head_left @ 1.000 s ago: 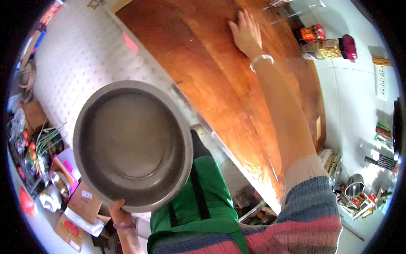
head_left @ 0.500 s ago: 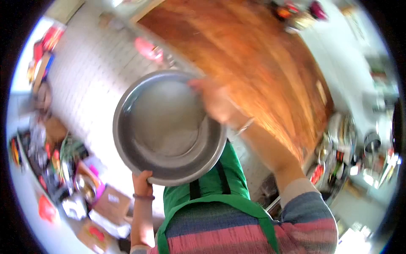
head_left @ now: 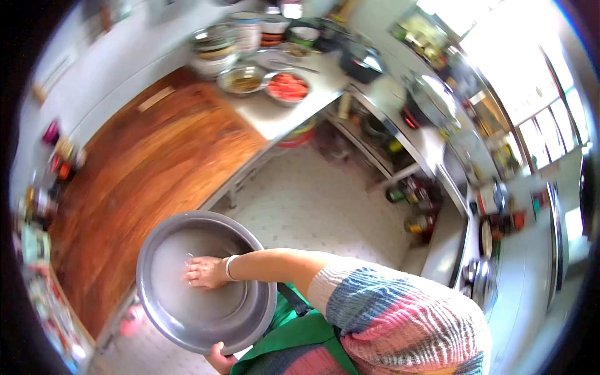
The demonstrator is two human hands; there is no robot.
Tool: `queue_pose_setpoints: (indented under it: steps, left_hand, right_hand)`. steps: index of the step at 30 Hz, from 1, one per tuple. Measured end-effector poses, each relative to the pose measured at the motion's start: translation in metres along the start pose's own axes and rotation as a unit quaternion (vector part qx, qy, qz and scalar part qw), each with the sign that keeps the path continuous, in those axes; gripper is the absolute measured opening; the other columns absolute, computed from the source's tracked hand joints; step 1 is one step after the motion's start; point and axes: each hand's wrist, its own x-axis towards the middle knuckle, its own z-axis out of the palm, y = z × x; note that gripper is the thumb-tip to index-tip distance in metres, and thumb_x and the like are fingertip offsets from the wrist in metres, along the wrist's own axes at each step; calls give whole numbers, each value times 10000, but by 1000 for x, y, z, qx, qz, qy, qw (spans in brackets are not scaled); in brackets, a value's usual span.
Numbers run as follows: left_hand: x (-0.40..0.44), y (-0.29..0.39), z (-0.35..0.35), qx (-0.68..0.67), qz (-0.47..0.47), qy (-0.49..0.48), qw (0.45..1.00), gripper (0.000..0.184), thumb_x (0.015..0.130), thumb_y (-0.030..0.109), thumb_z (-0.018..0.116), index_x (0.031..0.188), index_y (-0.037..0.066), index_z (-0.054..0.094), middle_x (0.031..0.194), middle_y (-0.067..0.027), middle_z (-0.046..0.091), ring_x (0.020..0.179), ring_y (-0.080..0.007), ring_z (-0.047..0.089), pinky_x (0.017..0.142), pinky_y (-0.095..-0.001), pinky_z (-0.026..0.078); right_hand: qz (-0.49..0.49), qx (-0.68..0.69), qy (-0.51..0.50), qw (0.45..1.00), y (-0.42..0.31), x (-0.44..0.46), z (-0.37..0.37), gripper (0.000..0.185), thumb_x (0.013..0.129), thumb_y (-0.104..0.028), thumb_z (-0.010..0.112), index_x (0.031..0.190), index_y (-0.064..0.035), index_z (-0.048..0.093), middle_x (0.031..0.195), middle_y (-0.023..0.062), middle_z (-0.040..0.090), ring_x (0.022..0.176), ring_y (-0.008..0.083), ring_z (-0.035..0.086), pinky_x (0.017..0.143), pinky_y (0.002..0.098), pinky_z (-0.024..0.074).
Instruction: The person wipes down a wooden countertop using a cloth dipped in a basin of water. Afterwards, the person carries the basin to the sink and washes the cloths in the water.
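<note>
A wide grey metal basin (head_left: 256,312) is held before my body, its bottom covered by pale, cloudy contents (head_left: 181,300) that could be liquid or powder. My left hand (head_left: 219,358) grips the near rim, thumb on top and the other fingers hidden under the basin. Inside the basin, my right hand (head_left: 208,273) reaches down with its fingers stretched out, at or just above the pale contents. It holds nothing that I can see. Whether the fingertips touch the contents is unclear.
A wooden board (head_left: 150,162) covers the counter beside the basin. Behind it stand a bowl of red chunks (head_left: 287,87), a glass bowl (head_left: 242,81) and a dark pot (head_left: 362,64). Bottles (head_left: 409,190) sit on low shelving at the right. Tiled floor (head_left: 312,206) lies between.
My view and body have turned right, toward the corner counter, carrying the basin along. My right hand has moved from the basin's rim area into its middle. My left hand keeps hold of the rim.
</note>
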Motion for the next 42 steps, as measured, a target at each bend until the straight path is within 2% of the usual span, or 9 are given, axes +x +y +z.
queue_pose_setpoints:
  steps: [1, 4, 9, 15, 17, 21, 30, 35, 42]
  left_hand:
    - [16, 34, 10, -130, -150, 37, 979, 178, 699, 151, 632, 793, 7, 587, 822, -76, 602, 805, -222, 580, 805, -331, 458]
    - [-65, 179, 115, -190, 17, 20, 981, 179, 684, 119, 594, 802, -16, 586, 820, -82, 600, 794, -224, 599, 774, -358, 478]
    - [-73, 172, 216, -211, -76, -136, 965, 281, 645, -17, 519, 925, -23, 541, 858, -71, 538, 802, -222, 557, 714, -356, 484]
    - [-104, 177, 373, -159, -113, -209, 958, 118, 690, 21, 542, 804, 18, 571, 837, -102, 596, 813, -257, 594, 748, -419, 511]
    - [-137, 197, 431, -140, -112, -254, 950, 147, 697, 14, 537, 837, -16, 574, 864, -122, 602, 843, -291, 602, 780, -450, 513]
    - [-157, 211, 538, -98, -106, -354, 924, 317, 689, -15, 540, 997, -91, 567, 958, -160, 610, 873, -299, 620, 791, -435, 528]
    - [-209, 243, 817, 7, -70, -495, 866, 342, 688, -63, 558, 1029, -94, 561, 919, -152, 620, 807, -257, 631, 772, -372, 535]
    - [-251, 267, 962, 61, -91, -560, 821, 357, 674, -45, 568, 1027, -92, 551, 888, -118, 611, 782, -234, 623, 763, -353, 529]
    - [-294, 276, 1162, 130, -102, -570, 805, 308, 702, -46, 558, 1008, -26, 534, 796, -55, 554, 668, -175, 581, 586, -318, 525]
  right_hand:
    - [19, -3, 31, 999, 5, -20, -9, 388, 825, -360, 598, 1147, -145, 578, 1286, 62, 500, 1233, 257, 427, 1086, 443, 269]
    - [59, -32, 110, 992, 7, -83, -46, 374, 783, -361, 622, 1087, -145, 604, 1208, 56, 555, 1177, 255, 464, 1053, 431, 303]
    - [234, -107, 126, 958, -13, -228, -115, 255, 773, -250, 607, 972, -95, 643, 1136, 59, 594, 1216, 263, 444, 1027, 393, 340]
    - [404, -13, 61, 913, -53, -433, -232, 216, 772, -139, 556, 951, -44, 632, 600, 82, 612, 630, 270, 631, 818, 423, 460]
    - [397, -103, 237, 881, -66, -505, -242, 183, 773, -106, 550, 933, -59, 624, 623, 129, 612, 650, 308, 618, 772, 417, 468]
    - [559, -65, 103, 820, -96, -624, -293, 332, 780, -114, 561, 1103, -55, 616, 655, 145, 626, 679, 303, 634, 699, 415, 506]
    - [673, -202, 195, 684, -114, -894, -336, 176, 752, -178, 632, 904, -94, 660, 651, 75, 651, 682, 226, 640, 818, 374, 434]
    - [718, -319, 181, 592, -122, -1048, -359, 251, 721, -134, 628, 954, -42, 645, 1090, 150, 597, 1141, 284, 505, 970, 421, 385]
    - [917, -102, 249, 293, -122, -1237, -398, 713, 759, -242, 716, 1329, 26, 383, 1200, 234, 551, 1136, 382, 528, 953, 441, 436]
